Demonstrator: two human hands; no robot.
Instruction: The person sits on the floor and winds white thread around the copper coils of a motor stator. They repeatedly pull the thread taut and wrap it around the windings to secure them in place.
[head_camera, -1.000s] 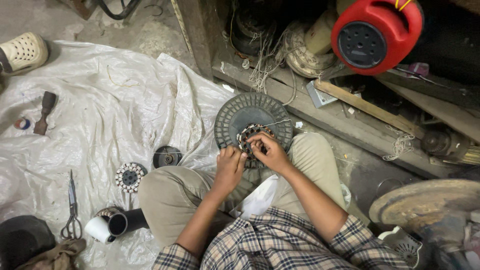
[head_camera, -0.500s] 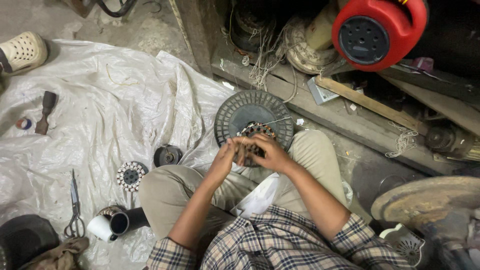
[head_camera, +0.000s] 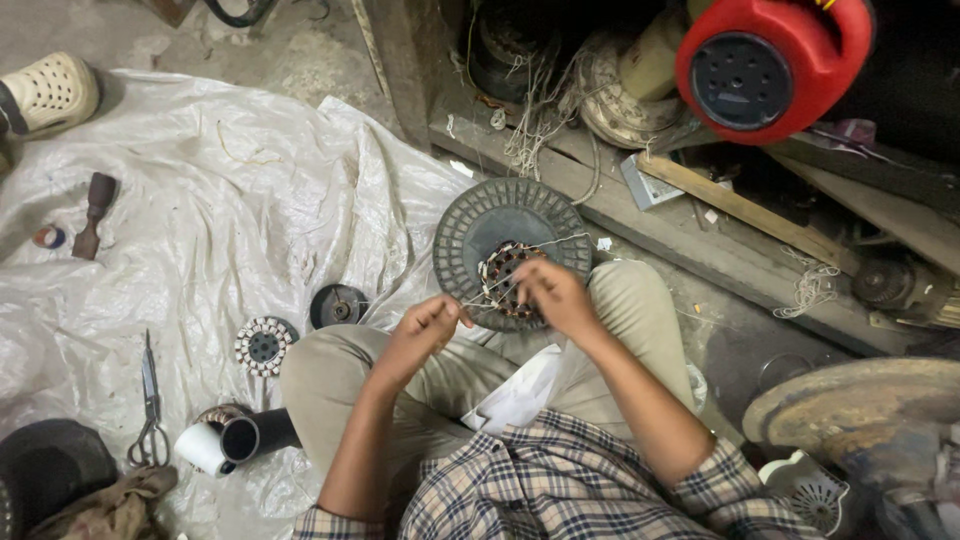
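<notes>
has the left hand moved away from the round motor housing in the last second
Yes. The left hand has pulled back left, off the round motor housing, drawing a string taut.

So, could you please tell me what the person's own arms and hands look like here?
Both hands, the left hand and the right hand, are bare, with no gloves. The forearms are bare too: the beige, brown and dark plaid shirt sleeves are rolled up near the elbows.
</notes>
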